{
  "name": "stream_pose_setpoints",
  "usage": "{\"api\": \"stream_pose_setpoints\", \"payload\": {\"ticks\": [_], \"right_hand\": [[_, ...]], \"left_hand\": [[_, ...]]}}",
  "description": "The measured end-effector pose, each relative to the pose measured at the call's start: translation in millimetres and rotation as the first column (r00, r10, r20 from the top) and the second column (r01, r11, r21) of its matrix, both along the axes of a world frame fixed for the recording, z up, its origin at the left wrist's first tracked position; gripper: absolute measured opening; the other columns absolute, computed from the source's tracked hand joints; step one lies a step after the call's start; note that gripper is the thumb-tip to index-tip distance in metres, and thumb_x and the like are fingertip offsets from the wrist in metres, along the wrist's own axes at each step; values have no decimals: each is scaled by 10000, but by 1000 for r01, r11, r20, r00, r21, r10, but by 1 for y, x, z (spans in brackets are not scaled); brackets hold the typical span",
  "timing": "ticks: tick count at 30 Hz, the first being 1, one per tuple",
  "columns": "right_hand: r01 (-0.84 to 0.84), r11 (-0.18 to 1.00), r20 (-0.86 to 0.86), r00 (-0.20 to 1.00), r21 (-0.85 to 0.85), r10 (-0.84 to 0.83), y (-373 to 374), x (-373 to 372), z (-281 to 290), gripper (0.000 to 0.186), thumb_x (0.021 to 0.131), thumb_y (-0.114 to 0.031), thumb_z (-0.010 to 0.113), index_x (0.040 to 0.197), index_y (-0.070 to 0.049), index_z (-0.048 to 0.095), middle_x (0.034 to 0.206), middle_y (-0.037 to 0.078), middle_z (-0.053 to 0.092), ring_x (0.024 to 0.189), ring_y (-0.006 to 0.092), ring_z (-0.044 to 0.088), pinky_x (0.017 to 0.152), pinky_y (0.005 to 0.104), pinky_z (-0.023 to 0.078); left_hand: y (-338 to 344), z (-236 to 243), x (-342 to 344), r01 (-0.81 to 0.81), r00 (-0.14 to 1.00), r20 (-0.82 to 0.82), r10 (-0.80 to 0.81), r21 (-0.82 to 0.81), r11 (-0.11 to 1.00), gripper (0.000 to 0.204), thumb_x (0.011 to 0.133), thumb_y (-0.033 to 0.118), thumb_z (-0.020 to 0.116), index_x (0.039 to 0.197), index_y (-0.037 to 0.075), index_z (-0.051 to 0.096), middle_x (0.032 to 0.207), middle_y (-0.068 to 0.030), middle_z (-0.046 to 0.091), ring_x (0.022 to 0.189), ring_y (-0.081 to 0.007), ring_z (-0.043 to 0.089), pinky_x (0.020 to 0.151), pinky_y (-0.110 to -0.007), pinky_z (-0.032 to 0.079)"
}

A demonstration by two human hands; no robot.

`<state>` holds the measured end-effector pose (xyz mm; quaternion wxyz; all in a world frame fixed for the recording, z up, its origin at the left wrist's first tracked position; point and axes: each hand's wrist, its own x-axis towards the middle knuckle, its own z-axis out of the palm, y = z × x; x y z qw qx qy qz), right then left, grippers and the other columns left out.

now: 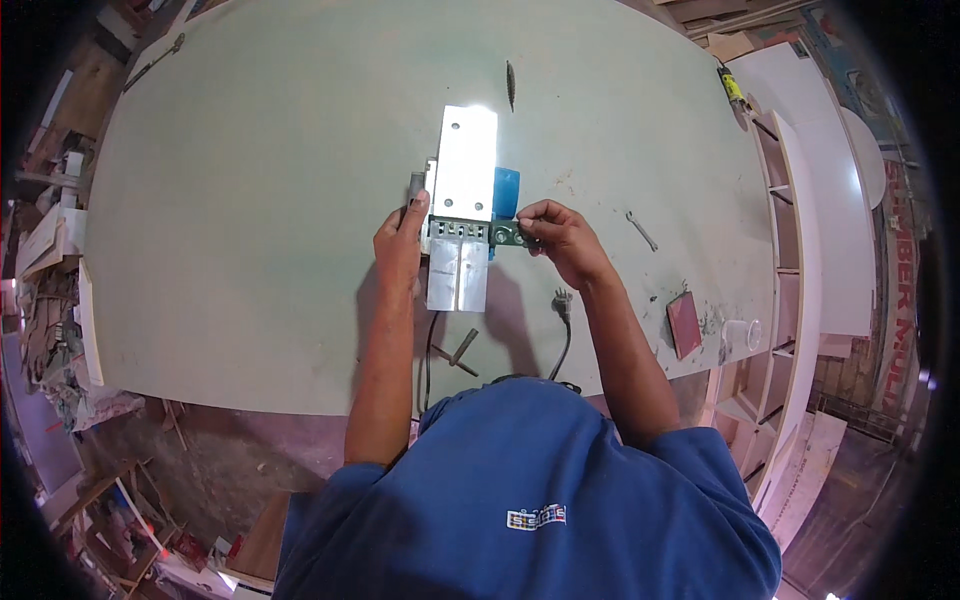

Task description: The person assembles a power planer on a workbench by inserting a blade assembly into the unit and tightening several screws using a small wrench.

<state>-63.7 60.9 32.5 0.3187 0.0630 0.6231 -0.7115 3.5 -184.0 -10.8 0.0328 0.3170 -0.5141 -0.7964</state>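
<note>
Fingertips of the right hand look pinched together on a small dark green strip with round marks, which meets the right side of the upturned planer at its cutter slot. The left hand lies against the planer's opposite side, thumb along the edge; its other fingers are mostly hidden, so I cannot tell how they close. To do this well, I would keep the left hand firm so that the body cannot rock, hold the strip level and in line with the slot, and keep skin clear of the cutter edge. The planer sits just above the centre of the frame on the pale table, sole facing up. Its long axis runs nearly top to bottom, the upper end leaning slightly right. The longer, brighter plate points to the top; the shorter, grooved plate, probably the front, points toward the lower edge.
</note>
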Motion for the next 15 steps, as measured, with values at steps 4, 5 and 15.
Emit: {"api": "stream_pose_setpoints", "payload": {"ticks": [4, 5, 15], "right_hand": [[-6, 1000, -32, 999, 19, 7, -4, 1, 3, 68, 954, -67, 692, 1022, -64, 689, 903, 13, 689, 779, 108, 599, 704, 278, 470], [-8, 1000, -33, 999, 19, 8, -5, 2, 4, 68, 954, -67, 692, 1022, -64, 689, 903, 13, 689, 779, 108, 599, 704, 278, 470], [68, 998, -26, 997, 5, -68, -13, 16, 2, 72, 955, -80, 708, 1017, -50, 687, 890, 21, 687, 766, 109, 593, 693, 282, 472]], "left_hand": [[1, 4, 0, -4, 1000, -7, 4, 41, 999, 486, 966, 410, 742, 1135, -45, 736, 1006, -67, 731, 889, -131, 649, 805, -299, 514], [1, 5, 0, -10, 1000, 11, 10, 32, 999, 479, 965, 410, 743, 1128, -41, 738, 1004, -66, 731, 890, -131, 651, 805, -297, 514], [-3, 2, 0, -11, 998, 54, 12, -15, 1000, 480, 964, 412, 747, 1101, -48, 733, 997, -78, 731, 887, -141, 653, 802, -295, 514]]}}
